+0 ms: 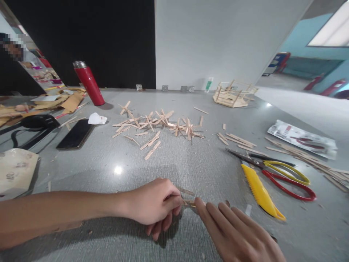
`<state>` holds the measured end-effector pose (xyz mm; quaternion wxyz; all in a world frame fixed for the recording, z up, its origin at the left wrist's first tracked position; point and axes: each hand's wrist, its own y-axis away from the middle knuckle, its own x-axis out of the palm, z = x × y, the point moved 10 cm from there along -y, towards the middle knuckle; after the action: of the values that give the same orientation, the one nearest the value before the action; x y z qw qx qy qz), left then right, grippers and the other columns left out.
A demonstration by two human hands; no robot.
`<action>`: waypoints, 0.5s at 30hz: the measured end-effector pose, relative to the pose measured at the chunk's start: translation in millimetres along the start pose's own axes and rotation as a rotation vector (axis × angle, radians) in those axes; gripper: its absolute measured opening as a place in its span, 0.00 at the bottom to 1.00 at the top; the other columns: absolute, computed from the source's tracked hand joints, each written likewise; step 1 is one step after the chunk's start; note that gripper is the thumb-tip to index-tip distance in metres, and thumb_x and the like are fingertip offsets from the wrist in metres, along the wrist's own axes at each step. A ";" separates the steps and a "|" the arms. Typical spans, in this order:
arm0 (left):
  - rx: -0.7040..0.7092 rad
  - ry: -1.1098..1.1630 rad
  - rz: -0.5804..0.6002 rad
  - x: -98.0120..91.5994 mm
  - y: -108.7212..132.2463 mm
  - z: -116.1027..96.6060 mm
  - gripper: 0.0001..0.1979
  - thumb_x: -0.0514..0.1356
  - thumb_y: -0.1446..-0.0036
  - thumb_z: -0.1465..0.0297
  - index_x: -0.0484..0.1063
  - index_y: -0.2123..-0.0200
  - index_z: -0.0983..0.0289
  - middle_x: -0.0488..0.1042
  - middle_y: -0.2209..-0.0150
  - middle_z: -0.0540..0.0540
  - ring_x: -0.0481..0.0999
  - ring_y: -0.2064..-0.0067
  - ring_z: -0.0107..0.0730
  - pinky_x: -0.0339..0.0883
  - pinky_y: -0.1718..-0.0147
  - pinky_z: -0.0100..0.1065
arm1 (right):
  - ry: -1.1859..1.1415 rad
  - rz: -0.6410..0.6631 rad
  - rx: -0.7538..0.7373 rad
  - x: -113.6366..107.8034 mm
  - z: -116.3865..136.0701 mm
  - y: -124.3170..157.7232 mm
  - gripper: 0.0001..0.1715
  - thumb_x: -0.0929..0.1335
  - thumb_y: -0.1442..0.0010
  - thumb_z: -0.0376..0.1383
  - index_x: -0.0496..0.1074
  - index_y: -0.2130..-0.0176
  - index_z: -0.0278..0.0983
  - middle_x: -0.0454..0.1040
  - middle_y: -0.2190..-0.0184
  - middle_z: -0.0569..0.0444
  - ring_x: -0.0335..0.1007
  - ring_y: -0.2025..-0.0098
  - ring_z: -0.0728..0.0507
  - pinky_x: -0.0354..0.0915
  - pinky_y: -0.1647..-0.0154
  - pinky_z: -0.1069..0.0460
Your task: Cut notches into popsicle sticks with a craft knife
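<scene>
My left hand (155, 203) is closed, with thumb and index finger pinching one end of a thin wooden craft stick (189, 203). At the stick's other end are the fingertips of my right hand (234, 229), its fingers held close together and its thumb hidden beneath. A second flat wooden stick (186, 191) lies on the table just beyond the held one. Small dark bits of something show past the edges of my right hand; I cannot make out what they are. Beyond both hands is a loose pile of short wooden stick pieces (163, 118).
Right of my hands lie a yellow utility knife (260, 191), scissors (272, 171) with red and yellow handles, and long sticks (305, 156) by a white packet (302, 138). A stick frame (234, 94) stands behind. Leftward are a phone (76, 134) and a red bottle (89, 83).
</scene>
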<state>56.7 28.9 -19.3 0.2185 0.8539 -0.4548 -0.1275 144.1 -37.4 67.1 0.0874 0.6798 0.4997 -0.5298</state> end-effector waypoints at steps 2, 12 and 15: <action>0.005 0.002 -0.001 0.0 -0.1 0.1 0.13 0.49 0.31 0.68 0.63 0.70 0.62 0.68 0.82 0.47 0.68 0.87 0.27 0.60 0.92 0.23 | -0.010 -0.012 0.009 -0.8 -2.2 -3.1 0.28 0.52 0.33 0.19 0.75 0.52 0.31 0.83 0.65 0.54 0.79 0.66 0.44 0.71 0.64 0.48; -0.005 -0.019 -0.010 0.2 -1.2 3.0 0.13 0.47 0.32 0.72 0.62 0.71 0.61 0.68 0.82 0.46 0.68 0.87 0.27 0.59 0.92 0.22 | -0.173 -0.004 0.013 4.4 -8.2 -7.8 0.26 0.50 0.28 0.23 0.71 0.50 0.30 0.81 0.67 0.54 0.77 0.69 0.45 0.70 0.65 0.48; -0.003 -0.017 -0.011 -0.2 -0.8 3.0 0.13 0.48 0.32 0.72 0.62 0.70 0.61 0.68 0.83 0.45 0.68 0.87 0.26 0.60 0.92 0.22 | -0.209 0.005 0.019 6.4 -10.7 -10.2 0.26 0.49 0.27 0.24 0.71 0.50 0.29 0.81 0.67 0.53 0.77 0.69 0.45 0.70 0.68 0.48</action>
<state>55.9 28.6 -22.2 0.2151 0.8550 -0.4517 -0.1366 142.6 -21.7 70.7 0.1336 0.6227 0.4811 -0.6024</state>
